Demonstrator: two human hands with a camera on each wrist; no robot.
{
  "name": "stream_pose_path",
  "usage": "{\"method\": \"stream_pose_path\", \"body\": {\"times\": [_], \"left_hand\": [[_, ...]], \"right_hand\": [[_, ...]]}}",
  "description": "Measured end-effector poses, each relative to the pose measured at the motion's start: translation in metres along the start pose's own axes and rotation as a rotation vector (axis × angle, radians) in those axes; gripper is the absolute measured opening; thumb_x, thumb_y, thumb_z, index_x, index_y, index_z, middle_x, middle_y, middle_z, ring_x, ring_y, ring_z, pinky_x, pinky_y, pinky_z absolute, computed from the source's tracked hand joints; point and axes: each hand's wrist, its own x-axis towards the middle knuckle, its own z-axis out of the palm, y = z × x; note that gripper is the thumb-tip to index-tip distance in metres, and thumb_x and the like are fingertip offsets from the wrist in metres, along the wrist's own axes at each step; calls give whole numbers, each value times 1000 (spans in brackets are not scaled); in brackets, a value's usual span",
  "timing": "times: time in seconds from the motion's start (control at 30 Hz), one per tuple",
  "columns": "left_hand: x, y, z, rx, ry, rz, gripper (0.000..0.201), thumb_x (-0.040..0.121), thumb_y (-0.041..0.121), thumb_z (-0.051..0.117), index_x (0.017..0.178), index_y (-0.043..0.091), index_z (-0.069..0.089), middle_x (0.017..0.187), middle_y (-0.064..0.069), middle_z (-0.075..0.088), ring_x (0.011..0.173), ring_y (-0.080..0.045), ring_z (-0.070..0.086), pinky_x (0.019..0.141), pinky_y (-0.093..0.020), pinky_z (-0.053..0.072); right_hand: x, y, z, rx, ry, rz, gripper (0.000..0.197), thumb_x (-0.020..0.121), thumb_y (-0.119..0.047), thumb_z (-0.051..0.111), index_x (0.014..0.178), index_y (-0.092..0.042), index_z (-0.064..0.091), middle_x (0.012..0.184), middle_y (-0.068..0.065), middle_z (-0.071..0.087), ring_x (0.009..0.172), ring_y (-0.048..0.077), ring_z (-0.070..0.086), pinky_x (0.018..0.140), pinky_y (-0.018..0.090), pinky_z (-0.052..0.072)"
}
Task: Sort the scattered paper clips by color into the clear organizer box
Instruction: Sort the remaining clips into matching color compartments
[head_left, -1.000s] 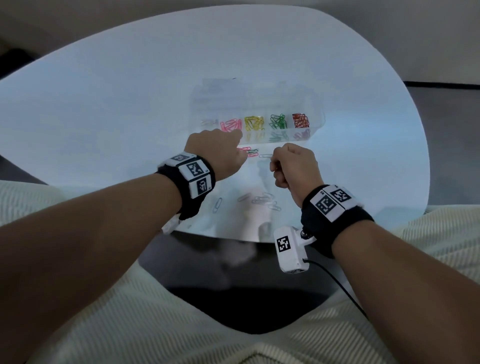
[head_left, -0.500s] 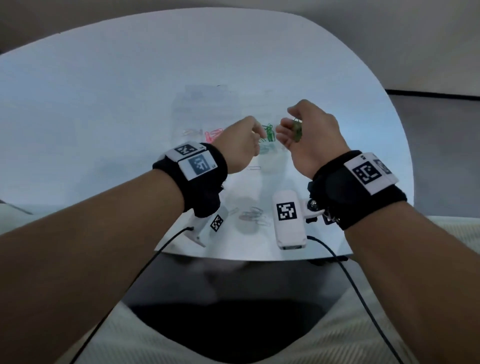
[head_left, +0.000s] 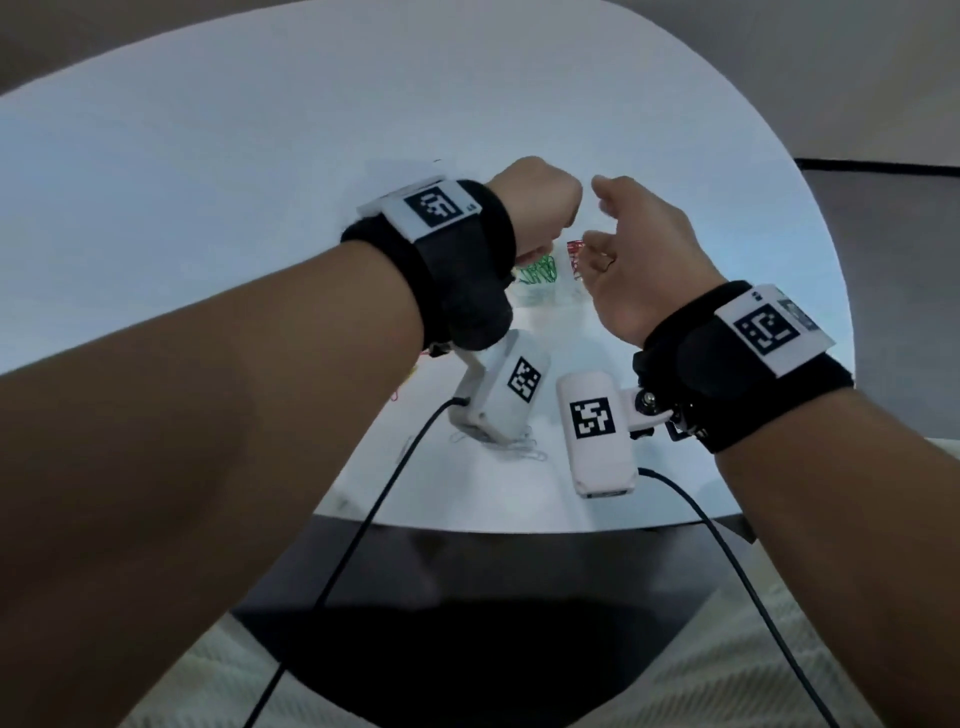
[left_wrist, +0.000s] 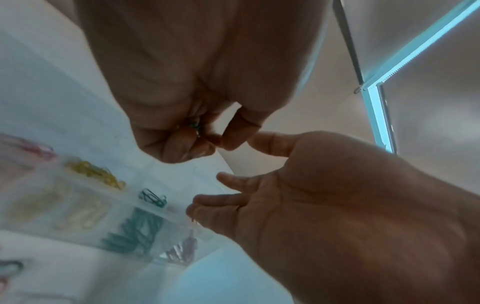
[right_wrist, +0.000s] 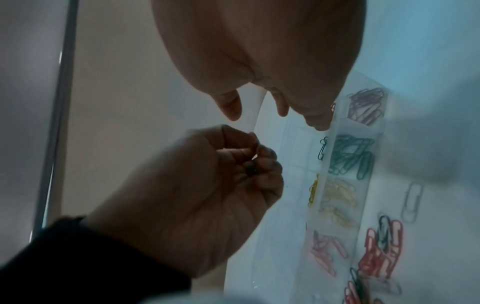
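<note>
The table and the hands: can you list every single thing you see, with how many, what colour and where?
table: one, white, under everything.
organizer box: one, clear, on the table below the hands.
green paper clips: a pile, one box compartment.
yellow paper clips: a pile, the next compartment.
pink paper clips: a pile, the compartment beyond yellow.
dark red paper clips: a pile, the end compartment.
loose red paper clips: several, on the table beside the box.
loose silver paper clip: one, on the table.
left hand: pinching something small and dark.
right hand: fingers relaxed, holding nothing.
</note>
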Motion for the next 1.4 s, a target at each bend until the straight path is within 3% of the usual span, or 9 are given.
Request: {"method": "stream_pose_path", "body": {"times": [0.1, 0.2, 0.3, 0.43, 0.53, 0.77, 0.93, 1.13, 1.4], "left_hand": [[5, -2, 9, -93, 6, -53, 21, 94, 1, 38, 76, 11, 43, 70, -5, 42, 55, -15, 39, 49, -20, 41], [11, -10, 14, -48, 9, -44, 30, 95, 8, 40, 67, 17, 43, 71, 1, 46, 66, -15, 45, 85, -34, 49], [8, -13, 10, -11, -9, -20, 27, 96, 12, 42, 70, 18, 46, 82, -4, 53, 82, -22, 52, 95, -40, 48], [-8, -11, -7, 37, -6, 123, 15, 95, 9, 43, 94, 8, 59, 90, -11, 60, 74, -23, 59, 77, -34, 57], [-28, -11, -30, 199, 21, 200, 22, 91, 6, 41, 88, 6, 63, 72, -10, 62, 57, -23, 57, 53, -27, 52], [-46, -47, -77, 674, -17, 60, 21, 89, 11, 54, 83, 3, 72, 73, -6, 72, 62, -23, 65, 59, -30, 57], [-36, -86, -86, 918, 119, 141, 16, 82, 8, 61, 84, 14, 75, 87, -4, 73, 79, -23, 68, 72, -34, 57], [-22, -115, -68, 1244, 120, 353, 20, 88, 8, 50, 100, 11, 66, 101, -13, 66, 91, -35, 62, 68, -35, 45], [-22, -112, -47, 1220, 143, 300, 27, 84, -8, 44, 62, 5, 36, 65, -7, 42, 70, -28, 49, 64, -31, 37]], "right_hand": [[0, 2, -11, 29, 81, -39, 13, 94, -30, 56, 98, -18, 56, 126, 17, 58, 92, 23, 54, 82, 27, 44], [-4, 0, -18, 103, 104, -79, 7, 95, -25, 55, 94, -18, 55, 134, 20, 54, 110, 31, 62, 100, 33, 47], [-7, 0, -19, 120, 99, -166, 12, 93, -18, 54, 101, -13, 61, 107, 10, 64, 83, 21, 61, 77, 27, 54], [-12, 9, -12, -135, 100, -350, 31, 75, 7, 38, 68, -12, 61, 59, 2, 57, 49, 18, 51, 47, 23, 41], [-15, 34, -2, -530, -33, -399, 36, 72, 11, 34, 59, -11, 60, 54, 3, 56, 37, 7, 45, 39, 16, 32], [2, 95, 12, -1199, -144, -565, 35, 92, -10, 53, 121, -20, 68, 127, 3, 64, 119, 20, 56, 100, 25, 41], [8, 99, 21, -1460, -192, -710, 31, 94, -11, 48, 114, -14, 72, 112, 12, 66, 106, 31, 60, 83, 31, 47], [6, 99, 15, -1408, -107, -639, 18, 90, -20, 63, 103, -22, 77, 101, 6, 74, 95, 27, 66, 83, 31, 53], [-2, 111, -2, -1142, -48, -457, 5, 81, -15, 74, 86, -18, 75, 90, 2, 72, 86, 16, 65, 73, 22, 48]]}}
